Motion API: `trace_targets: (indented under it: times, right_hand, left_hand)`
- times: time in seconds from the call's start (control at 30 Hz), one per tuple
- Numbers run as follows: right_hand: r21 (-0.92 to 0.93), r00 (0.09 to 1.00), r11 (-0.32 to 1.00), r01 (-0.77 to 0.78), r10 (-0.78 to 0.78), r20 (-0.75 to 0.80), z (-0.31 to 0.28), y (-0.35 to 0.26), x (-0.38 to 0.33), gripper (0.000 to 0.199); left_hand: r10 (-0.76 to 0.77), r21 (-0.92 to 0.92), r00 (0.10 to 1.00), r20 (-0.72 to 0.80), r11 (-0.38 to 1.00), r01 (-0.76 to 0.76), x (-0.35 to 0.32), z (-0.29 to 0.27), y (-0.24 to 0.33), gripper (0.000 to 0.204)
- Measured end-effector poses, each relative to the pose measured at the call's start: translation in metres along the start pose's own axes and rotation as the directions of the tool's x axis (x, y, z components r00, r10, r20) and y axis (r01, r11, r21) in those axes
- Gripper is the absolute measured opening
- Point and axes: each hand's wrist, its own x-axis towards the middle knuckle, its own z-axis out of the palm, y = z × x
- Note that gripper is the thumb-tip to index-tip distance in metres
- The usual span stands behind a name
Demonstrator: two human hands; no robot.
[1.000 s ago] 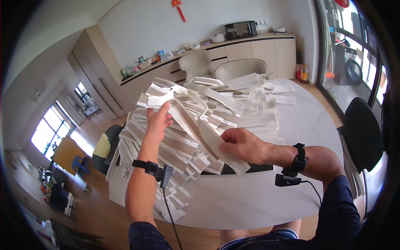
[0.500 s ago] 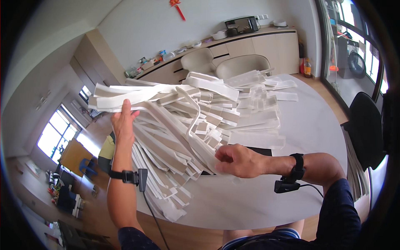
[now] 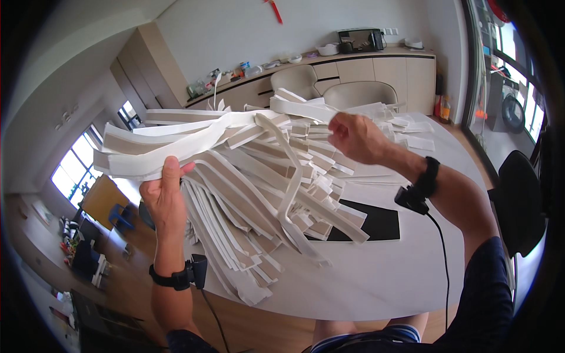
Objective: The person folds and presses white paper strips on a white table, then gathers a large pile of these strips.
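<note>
Fingers [image 3: 170, 170] grip strips [image 3: 176, 144] (lifted).

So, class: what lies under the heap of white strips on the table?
Under the white strips shows the pale table and part of a black mat; the mat's remainder is covered.

right fingertips [image 3: 336, 132] hidden among strips [image 3: 247, 176], counter items [image 3: 247, 70] too small

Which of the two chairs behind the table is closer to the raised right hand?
The wider beige chair, right behind the right hand. The narrower beige chair stands farther left, toward the cabinets.
</note>
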Motion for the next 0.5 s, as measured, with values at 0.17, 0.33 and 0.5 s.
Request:
trace_targets:
  times: [0.17, 0.33, 0.5]
  right_hand:
    - [0.163, 0.975, 0.963, 0.214, -0.22, 0.026, 0.004, -0.035, 0.063, 0.036]
    - [0.221, 0.768, 0.736, 0.639, -0.625, -0.14, 0.029, -0.115, 0.051, 0.076]
    - [0.278, 0.759, 0.733, 0.621, -0.651, 0.023, 0.003, -0.154, 0.053, 0.041]
  left_hand:
    - [0.145, 0.123, 0.979, 0.144, 0.979, -0.163, -0.023, -0.018, 0.032, 0.027]
    - [0.279, 0.172, 0.944, 0.177, 0.935, -0.309, -0.043, 0.004, 0.05, 0.029]
    - [0.462, 0.243, 0.847, 0.263, 0.818, -0.521, -0.025, 0.037, 0.062, 0.019]
